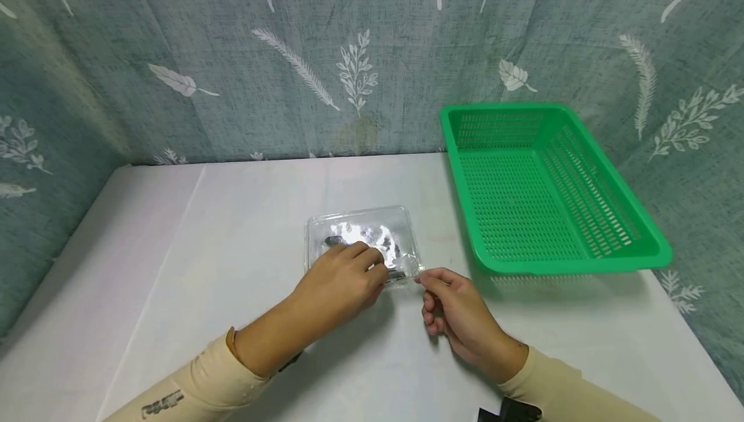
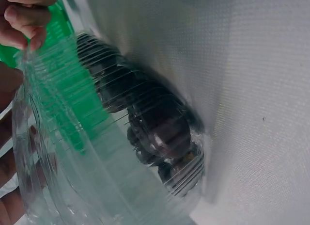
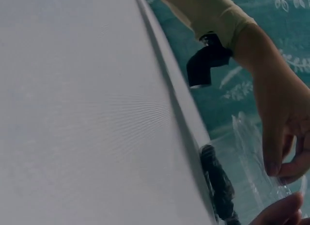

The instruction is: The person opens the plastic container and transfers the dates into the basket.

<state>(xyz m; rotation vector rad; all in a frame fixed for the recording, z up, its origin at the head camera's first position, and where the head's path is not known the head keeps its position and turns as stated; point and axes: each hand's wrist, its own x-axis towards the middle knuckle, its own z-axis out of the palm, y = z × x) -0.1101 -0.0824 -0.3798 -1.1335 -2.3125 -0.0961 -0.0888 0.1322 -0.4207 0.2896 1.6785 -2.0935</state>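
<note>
On the white tabletop (image 1: pixel 232 228), just ahead of both hands, sat a clear plastic clamshell box (image 1: pixel 363 241) of dark pieces, the left hand (image 1: pixel 343 283) gripping its near edge, the right hand (image 1: pixel 456 309) pinching its near right corner.

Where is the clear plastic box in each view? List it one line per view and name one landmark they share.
Head: the clear plastic box lies at table centre, left of the green basket, both hands at its near edge.
Left wrist: it fills the left and middle, dark pieces inside.
Right wrist: only its edge shows at lower right.
Shared landmark: the white table.
</note>
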